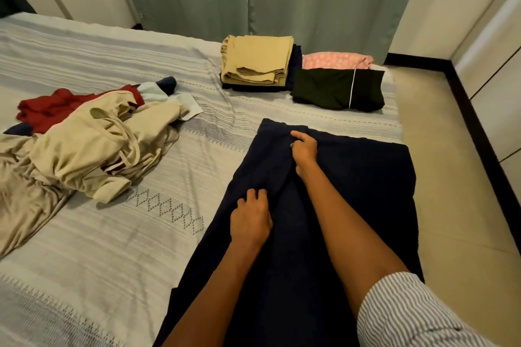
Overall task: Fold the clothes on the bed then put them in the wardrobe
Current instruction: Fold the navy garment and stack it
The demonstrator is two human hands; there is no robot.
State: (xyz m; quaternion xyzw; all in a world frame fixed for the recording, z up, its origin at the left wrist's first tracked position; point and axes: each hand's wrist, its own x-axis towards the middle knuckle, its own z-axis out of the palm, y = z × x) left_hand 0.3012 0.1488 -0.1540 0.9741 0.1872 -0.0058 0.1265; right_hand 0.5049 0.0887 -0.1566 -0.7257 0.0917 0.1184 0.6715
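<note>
On striped bed [118, 234]: navy garment [352, 191] spread flat, pinched by right hand [304, 149], gripped nearer by left hand [251, 220].

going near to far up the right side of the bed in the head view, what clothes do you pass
navy garment under both hands → dark green folded piece → pink folded piece

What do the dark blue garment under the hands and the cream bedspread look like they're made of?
Dark blue garment: seemingly a soft, matte woven or knit cloth; it bunches into folds where the hands grip it and shows no shine. Bedspread: apparently a woven, cotton-like textile with a matte finish, judging by its woven-in stripes and diamond pattern.
</note>
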